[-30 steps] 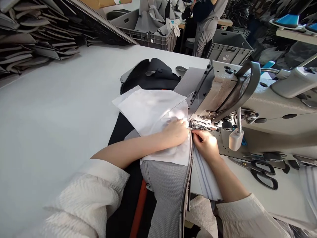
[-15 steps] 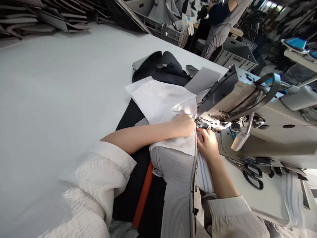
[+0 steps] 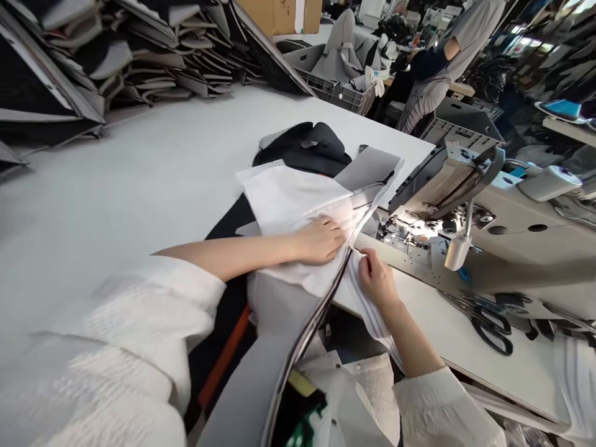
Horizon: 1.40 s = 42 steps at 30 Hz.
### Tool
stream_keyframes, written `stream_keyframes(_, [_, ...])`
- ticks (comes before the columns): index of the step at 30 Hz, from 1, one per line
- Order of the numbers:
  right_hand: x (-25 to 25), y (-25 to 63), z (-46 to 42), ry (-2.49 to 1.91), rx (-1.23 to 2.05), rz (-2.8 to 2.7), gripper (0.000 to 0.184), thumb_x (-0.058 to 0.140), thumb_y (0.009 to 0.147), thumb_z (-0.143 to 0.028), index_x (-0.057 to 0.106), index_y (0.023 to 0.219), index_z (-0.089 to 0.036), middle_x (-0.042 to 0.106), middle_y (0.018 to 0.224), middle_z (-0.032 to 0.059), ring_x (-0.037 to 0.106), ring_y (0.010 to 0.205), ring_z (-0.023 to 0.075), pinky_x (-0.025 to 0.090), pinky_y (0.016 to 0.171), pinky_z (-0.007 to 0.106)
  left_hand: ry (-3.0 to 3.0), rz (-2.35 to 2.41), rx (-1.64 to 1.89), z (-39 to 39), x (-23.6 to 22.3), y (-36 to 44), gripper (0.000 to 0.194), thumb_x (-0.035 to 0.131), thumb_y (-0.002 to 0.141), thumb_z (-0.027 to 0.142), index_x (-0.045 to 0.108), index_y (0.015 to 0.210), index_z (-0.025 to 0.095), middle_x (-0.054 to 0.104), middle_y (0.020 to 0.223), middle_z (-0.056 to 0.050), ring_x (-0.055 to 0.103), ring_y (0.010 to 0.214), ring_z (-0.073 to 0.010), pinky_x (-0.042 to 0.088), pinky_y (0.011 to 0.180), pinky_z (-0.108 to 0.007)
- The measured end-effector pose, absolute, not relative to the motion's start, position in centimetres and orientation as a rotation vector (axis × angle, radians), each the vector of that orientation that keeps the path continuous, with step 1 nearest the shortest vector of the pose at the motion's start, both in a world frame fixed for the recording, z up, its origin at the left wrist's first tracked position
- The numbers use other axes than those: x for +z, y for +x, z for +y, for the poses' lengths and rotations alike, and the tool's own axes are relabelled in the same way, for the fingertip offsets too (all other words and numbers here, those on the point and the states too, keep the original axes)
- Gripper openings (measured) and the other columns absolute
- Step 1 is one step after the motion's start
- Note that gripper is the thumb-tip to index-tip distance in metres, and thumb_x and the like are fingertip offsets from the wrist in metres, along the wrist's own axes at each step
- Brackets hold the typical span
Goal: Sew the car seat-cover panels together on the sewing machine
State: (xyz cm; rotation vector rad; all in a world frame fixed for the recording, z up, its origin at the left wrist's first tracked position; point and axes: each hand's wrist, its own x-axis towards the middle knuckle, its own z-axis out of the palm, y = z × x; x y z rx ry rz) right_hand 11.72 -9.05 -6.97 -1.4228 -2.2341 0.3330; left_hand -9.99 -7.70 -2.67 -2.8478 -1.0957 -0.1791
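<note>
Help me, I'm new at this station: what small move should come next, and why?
Probably straighten the seamed edge with the right hand: it bends near that hand and lies beside the sewing head, not under it, while the left hand rests on the white cloth.
</note>
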Motion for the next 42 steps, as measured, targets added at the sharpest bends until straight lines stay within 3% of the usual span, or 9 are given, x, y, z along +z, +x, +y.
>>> stream_keyframes(5, [-6.1,7.9,-5.8,-1.401,0.471,-2.243,0.030,0.045,0.084,-0.046,0.059,0.074,-0.021,0.057,0.074,0.0044,0.054,0.066,0.0187,0.036,0.059,0.028,-2.736,-1.269,-0.113,-15.3,-2.8,-12.1,0.039,0.039,0.090,0.027,0.055,0.121,0.008,0.055,0.126,-0.014,0.046,0.118,-0.0256,0.031,0.100,-0.040])
stream_keyframes(13, [-6.8,5.6,-2.8,-1.316,0.630,-2.233,0.046,0.025,0.091,-0.050,0.040,0.058,-0.021,0.048,0.059,0.0002,0.047,0.055,0.0138,0.034,0.055,0.026,-2.789,-1.362,-0.256,-15.8,-3.2,-12.5,0.038,0.038,0.092,0.026,0.055,0.123,0.011,0.054,0.130,-0.012,0.044,0.122,-0.0258,0.032,0.103,-0.041])
stream_keyframes(18, [-5.9,7.5,-5.2,-1.363,0.731,-2.176,0.039,0.033,0.090,-0.048,0.059,0.085,-0.020,0.059,0.077,0.0041,0.056,0.071,0.0179,0.042,0.063,0.029,-2.951,-1.353,-0.381,-12.9,-2.4,-13.6,0.035,0.039,0.091,0.022,0.057,0.120,0.016,0.057,0.128,-0.006,0.047,0.118,-0.0220,0.034,0.102,-0.038])
stream_keyframes(22, [-5.2,8.7,-10.4,-1.188,0.680,-2.361,0.069,0.057,0.080,-0.048,0.032,0.139,-0.023,0.051,0.126,0.0109,0.050,0.110,0.0258,0.044,0.087,0.038,-3.040,-1.359,-0.367,-10.9,-2.2,-14.3,0.036,0.038,0.091,0.020,0.058,0.120,0.016,0.057,0.128,-0.005,0.046,0.119,-0.0217,0.032,0.105,-0.040])
stream_keyframes(29, [-6.5,13.3,-8.6,-1.454,0.197,-2.323,0.036,0.044,0.084,-0.017,0.061,0.116,-0.019,0.060,0.080,0.0060,0.056,0.075,0.0208,0.046,0.063,0.031,-3.076,-1.371,-0.289,-9.9,-0.9,-13.6,0.031,0.041,0.093,0.033,0.064,0.107,0.017,0.063,0.114,-0.007,0.052,0.108,-0.0222,0.038,0.096,-0.038])
stream_keyframes(33, [-5.9,16.0,-8.8,-1.374,0.184,-2.354,0.039,0.050,0.085,-0.023,0.056,0.124,-0.023,0.063,0.102,0.0037,0.057,0.092,0.0175,0.047,0.081,0.029,-3.060,-1.402,0.225,-6.9,0.8,-10.7,0.040,0.064,0.075,0.053,0.063,0.088,0.015,0.065,0.088,-0.007,0.059,0.082,-0.0222,0.044,0.071,-0.031])
stream_keyframes(36, [-5.4,20.3,-11.1,-1.524,0.097,-2.312,0.036,0.045,0.087,-0.018,0.059,0.119,-0.025,0.063,0.111,0.0019,0.055,0.101,0.0165,0.043,0.092,0.030,-2.993,-1.228,0.377,-4.3,0.7,-7.9,0.029,0.069,0.072,0.039,0.062,0.089,0.016,0.064,0.086,-0.007,0.059,0.084,-0.0243,0.042,0.069,-0.030])
stream_keyframes(38, [-5.1,24.9,-13.2,-1.700,-0.011,-2.177,0.040,0.035,0.085,-0.012,0.062,0.114,-0.019,0.064,0.109,0.0061,0.055,0.102,0.0187,0.043,0.094,0.033,-3.011,-1.048,0.295,-3.1,-0.2,-6.8,0.009,0.061,0.077,0.026,0.064,0.079,0.017,0.063,0.083,-0.006,0.058,0.086,-0.0238,0.042,0.074,-0.033])
stream_keyframes(42, [-4.8,33.7,-16.7,-1.909,-0.103,-2.014,0.044,0.031,0.087,-0.018,0.056,0.123,-0.018,0.061,0.117,0.0095,0.055,0.108,0.0241,0.046,0.091,0.039,-3.146,-1.082,-0.257,-2.2,-2.1,-7.1,0.017,0.053,0.081,0.024,0.060,0.067,0.017,0.062,0.083,-0.005,0.056,0.085,-0.0202,0.042,0.081,-0.035])
